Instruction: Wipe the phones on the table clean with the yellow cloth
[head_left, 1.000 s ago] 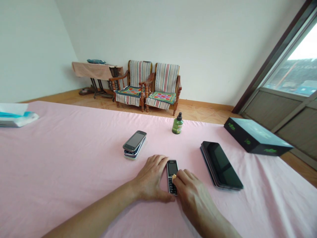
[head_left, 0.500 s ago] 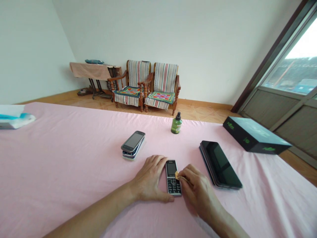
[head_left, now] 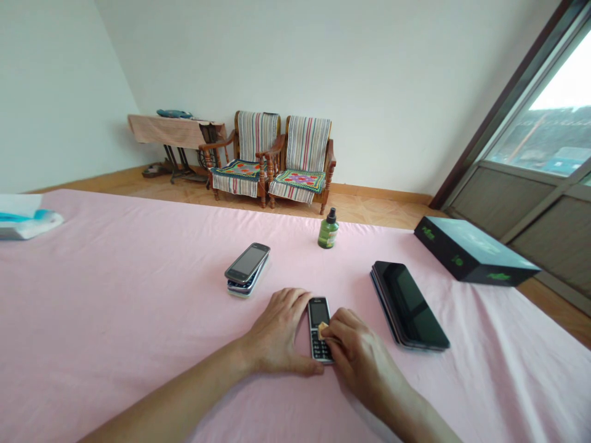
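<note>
A keypad mobile phone with a small screen and black keys lies face up on the pink cloth. My left hand braces it, fingertips at its top left corner and thumb at the bottom end. Between the fingertips of my right hand is a small yellowish wiping cloth, pressed on the phone between screen and keys. How much cloth is tucked inside the hand is hidden. Up and to the left lies a stack of phones, a grey touchscreen one on top. Right of my right hand lies a stack of black-screened devices.
A green spray bottle stands beyond the phone. A black box with green print sits at the right edge of the pink-covered surface. A white-and-blue pack lies far left. Two wooden armchairs stand behind.
My right hand has moved the cloth a little left and down, from the phone's right edge onto its middle. My left hand keeps its place at the phone.
</note>
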A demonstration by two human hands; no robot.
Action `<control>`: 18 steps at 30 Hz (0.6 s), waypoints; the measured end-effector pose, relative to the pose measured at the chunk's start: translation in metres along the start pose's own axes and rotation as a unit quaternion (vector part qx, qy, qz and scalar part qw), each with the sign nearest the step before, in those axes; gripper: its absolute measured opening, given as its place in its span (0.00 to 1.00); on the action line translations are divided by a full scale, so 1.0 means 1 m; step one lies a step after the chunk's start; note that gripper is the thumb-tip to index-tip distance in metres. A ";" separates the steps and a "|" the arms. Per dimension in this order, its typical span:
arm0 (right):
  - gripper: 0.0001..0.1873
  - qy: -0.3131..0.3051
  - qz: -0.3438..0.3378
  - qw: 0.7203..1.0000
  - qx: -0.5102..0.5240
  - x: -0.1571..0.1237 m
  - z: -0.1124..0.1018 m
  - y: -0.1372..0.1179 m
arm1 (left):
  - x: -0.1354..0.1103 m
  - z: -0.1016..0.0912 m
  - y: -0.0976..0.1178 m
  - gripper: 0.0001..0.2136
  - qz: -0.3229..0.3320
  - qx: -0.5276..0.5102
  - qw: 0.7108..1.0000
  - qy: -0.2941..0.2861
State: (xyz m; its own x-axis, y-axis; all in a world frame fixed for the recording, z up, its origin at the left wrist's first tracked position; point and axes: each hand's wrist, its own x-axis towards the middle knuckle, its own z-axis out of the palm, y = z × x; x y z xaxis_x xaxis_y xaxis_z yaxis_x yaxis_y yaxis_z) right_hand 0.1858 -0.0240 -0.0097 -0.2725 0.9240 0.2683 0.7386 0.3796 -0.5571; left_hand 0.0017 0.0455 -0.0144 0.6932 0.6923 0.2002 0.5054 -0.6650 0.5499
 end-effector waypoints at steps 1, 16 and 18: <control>0.12 -0.002 0.005 1.000 -0.001 -0.001 -0.001 0.001 | 0.000 0.000 0.000 0.48 0.001 0.000 1.000 0.001; 0.12 -0.006 0.018 1.000 -0.005 -0.001 0.002 -0.001 | 0.001 -0.002 0.002 0.49 -0.004 0.011 1.000 -0.009; 0.13 -0.001 0.009 1.000 -0.007 -0.001 0.004 -0.002 | 0.001 -0.001 0.002 0.49 -0.003 0.012 1.000 -0.010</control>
State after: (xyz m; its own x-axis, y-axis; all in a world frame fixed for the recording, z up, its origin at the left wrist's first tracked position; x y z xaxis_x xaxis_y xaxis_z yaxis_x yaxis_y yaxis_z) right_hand 0.1820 -0.0259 -0.0119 -0.2610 0.9306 0.2567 0.7516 0.3627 -0.5509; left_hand 0.0023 0.0452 -0.0122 0.6998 0.6913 0.1799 0.5226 -0.6672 0.5308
